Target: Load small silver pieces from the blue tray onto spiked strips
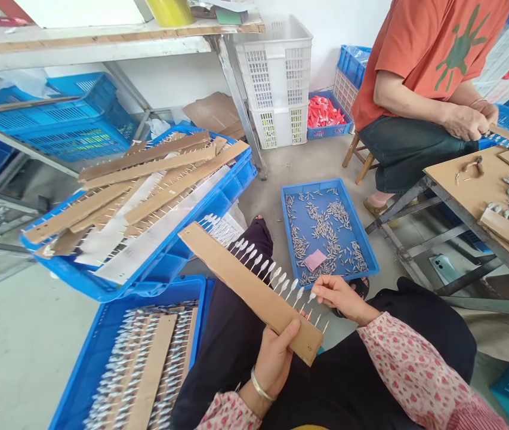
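At six o'clock slants one flat cardboard strip (pixel 245 286), its edge lined with thin sticks (pixel 326 327), most tipped by silvery ovals (pixel 265 267). The left hand (pixel 274 352) clamps its grip on it, thumb across the face; the right hand (pixel 341 295), fingertips together, pinches one silvery oval (pixel 312 296). From the strip, one shallow blue tray (pixel 360 230) of loose silvery pieces (pixel 338 214) lies at two o'clock, one blue crate (pixel 85 358) at eight, one heaped plastic bin (pixel 160 272) at ten.

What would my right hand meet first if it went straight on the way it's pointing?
Probably the neighbouring silver piece on the cardboard strip, just past the pinched piece in your right hand, though depth is unclear.
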Demonstrator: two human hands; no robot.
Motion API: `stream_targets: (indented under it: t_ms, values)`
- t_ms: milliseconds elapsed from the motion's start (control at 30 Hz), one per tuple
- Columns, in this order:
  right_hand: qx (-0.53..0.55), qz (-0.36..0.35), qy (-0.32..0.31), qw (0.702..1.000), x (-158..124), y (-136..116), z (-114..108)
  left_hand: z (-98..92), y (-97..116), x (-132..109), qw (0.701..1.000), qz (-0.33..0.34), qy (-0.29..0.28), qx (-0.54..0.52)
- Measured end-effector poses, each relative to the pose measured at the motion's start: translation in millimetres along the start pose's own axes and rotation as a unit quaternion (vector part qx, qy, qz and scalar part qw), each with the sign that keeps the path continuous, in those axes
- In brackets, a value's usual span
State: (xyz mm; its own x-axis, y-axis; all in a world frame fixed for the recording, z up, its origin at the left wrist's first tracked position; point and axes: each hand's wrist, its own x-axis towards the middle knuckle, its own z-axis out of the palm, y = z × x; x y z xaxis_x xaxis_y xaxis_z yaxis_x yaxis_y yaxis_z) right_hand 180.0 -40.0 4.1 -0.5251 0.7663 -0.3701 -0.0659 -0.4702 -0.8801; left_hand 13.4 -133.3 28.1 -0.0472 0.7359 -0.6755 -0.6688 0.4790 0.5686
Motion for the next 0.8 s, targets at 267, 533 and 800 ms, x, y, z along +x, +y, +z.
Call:
stream_targets:
  t_ms: [267, 533, 800]
  values:
    - [-0.123, -0.025, 0.018, 0.992, 3.3, -0.4, 0.8, -0.5, -0.7, -0.4, 1.0, -0.004, -0.004, 0.0]
    - [-0.166, -0.034, 0.019, 0.985, 3.5, -5.5, 0.0, 1.1, 0.8, -1.4, 1.0, -0.001, -0.009, 0.011]
    - [-0.128, -0.035, 0.0, 0.991, 2.8, 3.0, 6.8, 1.6, -0.9, -1.0, 1.0, 0.004, -0.004, 0.019]
